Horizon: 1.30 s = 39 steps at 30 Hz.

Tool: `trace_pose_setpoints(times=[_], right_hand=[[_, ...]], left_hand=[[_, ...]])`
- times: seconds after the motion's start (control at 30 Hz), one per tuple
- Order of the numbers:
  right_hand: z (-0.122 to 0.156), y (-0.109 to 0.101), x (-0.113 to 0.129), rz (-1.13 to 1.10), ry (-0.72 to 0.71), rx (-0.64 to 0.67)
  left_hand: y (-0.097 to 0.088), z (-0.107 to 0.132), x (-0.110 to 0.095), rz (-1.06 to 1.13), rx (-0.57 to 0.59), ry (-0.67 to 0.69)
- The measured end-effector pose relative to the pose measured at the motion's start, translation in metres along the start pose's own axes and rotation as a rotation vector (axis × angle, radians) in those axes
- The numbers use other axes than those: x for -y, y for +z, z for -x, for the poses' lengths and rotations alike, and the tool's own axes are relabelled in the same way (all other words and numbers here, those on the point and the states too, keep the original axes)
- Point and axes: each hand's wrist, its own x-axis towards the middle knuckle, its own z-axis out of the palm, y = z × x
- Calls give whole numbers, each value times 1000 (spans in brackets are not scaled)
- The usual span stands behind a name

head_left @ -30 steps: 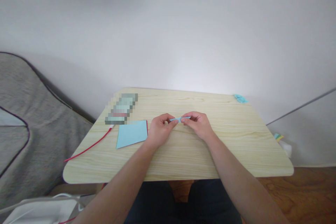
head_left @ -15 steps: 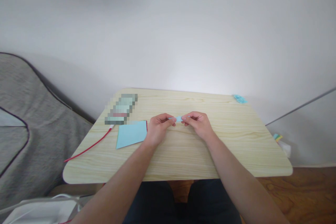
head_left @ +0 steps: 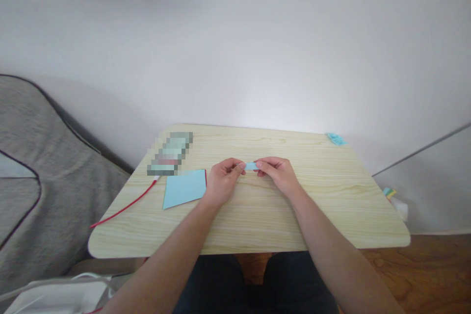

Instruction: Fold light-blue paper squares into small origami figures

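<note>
A small light-blue strip of folded paper is held between both hands above the middle of the table. My left hand pinches its left end between thumb and fingers. At the right end, the thumb and fingers of my right hand close on it the same way. The fingers cover both ends of the strip. Just left of my left wrist lies a stack of light-blue paper sheets, with a red edge showing at its right side.
A blurred-out phone-like device with a red cable lies at the table's left. Crumpled light-blue pieces rest at the far right corner of the wooden table. A wall rises behind; grey fabric stands left.
My fingers have shifted slightly on the paper strip, and a little more of it shows between them. Everything else stays where it was.
</note>
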Motion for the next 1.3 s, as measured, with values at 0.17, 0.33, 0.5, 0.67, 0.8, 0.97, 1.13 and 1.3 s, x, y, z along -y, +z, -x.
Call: trace_pose_setpoints(times=[0.17, 0.33, 0.5, 0.67, 0.8, 0.97, 1.13, 1.3], right_hand=[[2, 2, -1, 84, 9, 65], [3, 3, 1, 113, 9, 74], [4, 4, 2, 153, -2, 100], [5, 3, 5, 140, 2, 99], [5, 4, 6, 138, 7, 100], [6, 5, 8, 140, 13, 84], [6, 5, 9, 187, 20, 57], [6, 5, 4, 244, -9, 5]], left_hand=[[2, 2, 1, -30, 44, 26], [3, 1, 2, -49, 50, 38], [3, 1, 3, -54, 51, 45], [3, 2, 2, -66, 46, 54], [3, 2, -1, -83, 32, 58], [3, 3, -4, -103, 35, 62], [2, 3, -3, -126, 26, 69], [2, 3, -3, -146, -12, 57]])
